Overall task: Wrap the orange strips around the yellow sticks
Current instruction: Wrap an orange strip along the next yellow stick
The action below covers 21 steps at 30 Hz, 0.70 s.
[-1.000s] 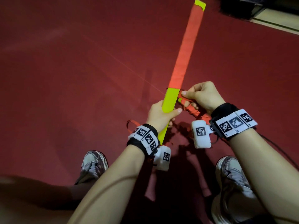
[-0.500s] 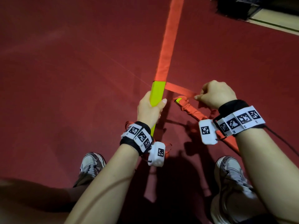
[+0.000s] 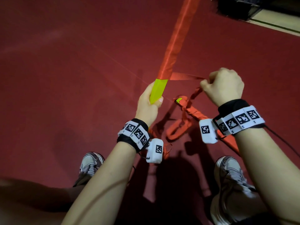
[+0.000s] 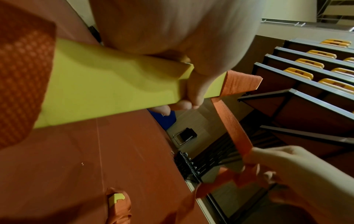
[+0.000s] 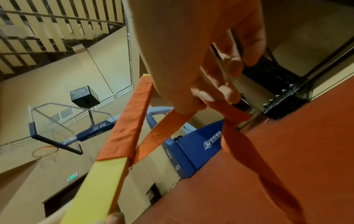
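The left hand is gripping the bare lower part of the yellow stick, fingers curled around it; beyond the hand the stick is already wound in orange. Right of the stick, the orange strip is running taut from the wound section to the right hand, which is pinching it. Below that hand, a second wrapped stick is lying on the red floor.

Basketball hoop, seating rows, perhaps bleachers.
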### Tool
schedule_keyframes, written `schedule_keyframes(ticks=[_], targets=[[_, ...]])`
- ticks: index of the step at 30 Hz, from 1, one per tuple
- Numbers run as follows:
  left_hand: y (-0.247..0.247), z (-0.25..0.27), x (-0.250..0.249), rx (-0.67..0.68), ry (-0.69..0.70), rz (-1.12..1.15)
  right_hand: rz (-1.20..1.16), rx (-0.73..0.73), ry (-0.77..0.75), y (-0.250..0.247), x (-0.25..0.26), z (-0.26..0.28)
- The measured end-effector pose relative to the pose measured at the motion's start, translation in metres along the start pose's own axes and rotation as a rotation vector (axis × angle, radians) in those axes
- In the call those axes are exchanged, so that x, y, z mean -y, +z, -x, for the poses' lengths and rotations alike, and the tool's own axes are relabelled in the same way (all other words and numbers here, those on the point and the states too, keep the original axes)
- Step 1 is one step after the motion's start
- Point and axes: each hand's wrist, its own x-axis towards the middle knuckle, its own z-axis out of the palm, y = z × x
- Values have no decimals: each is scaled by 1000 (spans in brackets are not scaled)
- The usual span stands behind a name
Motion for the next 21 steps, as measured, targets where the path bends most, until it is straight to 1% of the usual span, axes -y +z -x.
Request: schedule_keyframes(ticks=[3,5,8,12,15,17,19,20,21], targets=[[0,1,-3,-11,3,12,46,108,76,6,-2,1],[0,3,-5,-6,11,6,29,148,98,8,1,1],[-1,2,-2,-3,21,16,45,247,121,7,-3,-3],[-4,-2,0,-49,24,84,111,365,189,5,-14,-7],[-10,-4,-2,-66,41,90,144,520,266,8,-22,-6],[-11,-4,-3,-55,30,101,177,610,281,9,-25,-4],[-8,-2,-4,-36,13,109,230,602,249,10,-22,-4],[-6,-2,-4,-22,6,113,252,565,211,11,-18,-2],[-4,-1,-3,-1,0,118,222,519,161,12,-13,-2]])
